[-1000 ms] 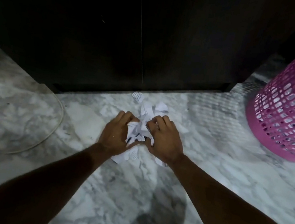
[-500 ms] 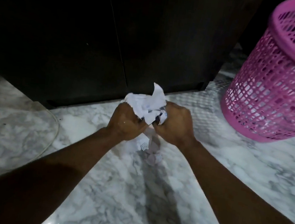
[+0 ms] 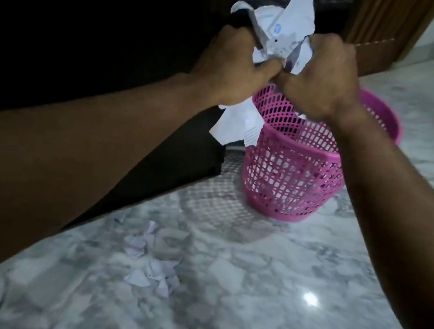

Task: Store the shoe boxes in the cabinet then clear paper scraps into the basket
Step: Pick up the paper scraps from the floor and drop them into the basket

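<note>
My left hand (image 3: 231, 69) and right hand (image 3: 323, 80) now hold the paper wad (image 3: 278, 32) raised above the basket (image 3: 290, 179); loose scraps (image 3: 151, 271) remain on the floor.

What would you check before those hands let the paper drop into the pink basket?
1. Bundle held: left hand and right hand both grip the paper bundle. Ok.
2. Over the opening: the hands appear above the pink basket, towards its left rim. Cannot tell if centred.
3. Loose ends: a piece hangs below the left hand, outside the rim. Not ok.
4. Basket upright on the marble floor. Ok.
5. Floor cleared: paper scraps lie near the dark cabinet. Not ok.
</note>
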`<state>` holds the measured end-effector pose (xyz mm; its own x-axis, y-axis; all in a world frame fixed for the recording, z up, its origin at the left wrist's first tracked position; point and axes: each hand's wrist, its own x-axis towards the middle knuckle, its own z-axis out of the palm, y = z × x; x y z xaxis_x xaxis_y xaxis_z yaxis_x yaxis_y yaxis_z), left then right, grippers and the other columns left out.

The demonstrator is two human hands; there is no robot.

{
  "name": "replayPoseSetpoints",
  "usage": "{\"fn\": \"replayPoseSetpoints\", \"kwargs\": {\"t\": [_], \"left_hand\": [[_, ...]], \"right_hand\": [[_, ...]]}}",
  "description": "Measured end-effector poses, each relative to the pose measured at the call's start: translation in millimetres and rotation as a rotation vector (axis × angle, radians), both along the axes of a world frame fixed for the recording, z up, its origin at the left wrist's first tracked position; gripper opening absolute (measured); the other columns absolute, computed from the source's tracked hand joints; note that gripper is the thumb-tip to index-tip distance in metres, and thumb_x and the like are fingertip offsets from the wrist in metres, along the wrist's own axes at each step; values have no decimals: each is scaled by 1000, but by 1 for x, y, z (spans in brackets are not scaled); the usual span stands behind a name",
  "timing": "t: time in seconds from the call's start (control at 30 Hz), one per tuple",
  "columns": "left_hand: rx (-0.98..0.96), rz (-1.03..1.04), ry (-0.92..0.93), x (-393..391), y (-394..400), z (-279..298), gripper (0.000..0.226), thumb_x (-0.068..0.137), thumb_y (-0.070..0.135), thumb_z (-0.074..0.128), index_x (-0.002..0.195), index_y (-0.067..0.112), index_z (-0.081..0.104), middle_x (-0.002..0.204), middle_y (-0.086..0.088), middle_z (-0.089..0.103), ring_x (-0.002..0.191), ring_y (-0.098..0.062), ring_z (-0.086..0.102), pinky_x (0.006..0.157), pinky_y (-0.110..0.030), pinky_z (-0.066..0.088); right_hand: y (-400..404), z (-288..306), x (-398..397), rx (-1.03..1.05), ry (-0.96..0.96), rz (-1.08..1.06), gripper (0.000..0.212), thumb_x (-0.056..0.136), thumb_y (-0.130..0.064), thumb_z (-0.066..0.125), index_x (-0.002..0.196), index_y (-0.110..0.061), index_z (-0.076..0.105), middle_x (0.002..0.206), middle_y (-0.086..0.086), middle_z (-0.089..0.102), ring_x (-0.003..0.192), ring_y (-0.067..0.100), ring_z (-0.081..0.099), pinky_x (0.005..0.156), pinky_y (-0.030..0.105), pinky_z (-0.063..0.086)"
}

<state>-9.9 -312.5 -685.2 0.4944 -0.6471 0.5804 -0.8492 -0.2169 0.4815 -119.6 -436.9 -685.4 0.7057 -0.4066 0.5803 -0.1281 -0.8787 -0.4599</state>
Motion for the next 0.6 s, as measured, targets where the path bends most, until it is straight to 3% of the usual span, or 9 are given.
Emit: {"fn": "replayPoseSetpoints", "kwargs": {"t": [0.1,0.17,0.23,0.3,0.4,0.47,0.53,0.6], "left_hand": [[53,-18,-19,-7,-57,19,66,78,57,45,125,18,71,122,4,74,111,-14,68,92,-28,55],[114,-15,-6,-12,-91,19,59,81,56,47,117,17,73,112,3,75,101,-15,70,82,-26,55],[187,17,-15,-17,-120,9,48,87,52,55,111,15,73,103,0,75,93,-19,72,71,-25,51],[251,30,7,-20,-140,-10,49,89,54,59,119,17,71,111,-4,74,98,-23,71,72,-25,50],[649,-39,56,-20,-156,-45,67,86,69,52,133,22,62,126,0,67,105,-21,62,81,-17,48],[975,-34,18,-14,-160,-65,93,65,88,45,137,30,58,130,-1,63,112,-28,60,98,-35,51],[1062,-3,36,-7,-162,-77,94,66,89,52,139,30,55,132,1,58,122,-32,57,107,-48,46],[1030,47,52,-5,-159,-76,86,72,84,60,134,25,59,138,-2,59,122,-31,57,101,-44,46]], "right_hand": [[-50,12,-9,44,10,-96,39,83,-48,68,101,-15,76,98,2,79,78,20,71,69,36,58],[-80,6,-14,140,3,-185,46,77,-54,68,99,-15,76,96,2,80,76,25,73,68,44,61],[-103,-9,-17,191,2,-244,55,72,-60,68,105,-17,77,101,2,80,87,27,76,75,45,63],[-121,-29,-21,177,69,-274,66,70,-66,62,116,-20,75,113,2,79,105,27,73,89,42,60],[-140,-64,-24,104,499,-262,73,73,-67,62,125,-17,70,125,12,73,113,37,67,91,38,51],[-142,-77,-24,134,818,-228,59,78,-56,74,120,-14,71,120,15,72,99,35,66,87,38,50],[-141,-79,-22,173,981,-186,49,76,-49,81,111,-16,70,112,9,71,92,30,64,85,37,49],[-139,-76,-20,171,970,-184,38,78,-45,82,101,-22,62,103,6,67,94,30,62,88,39,50]]}}
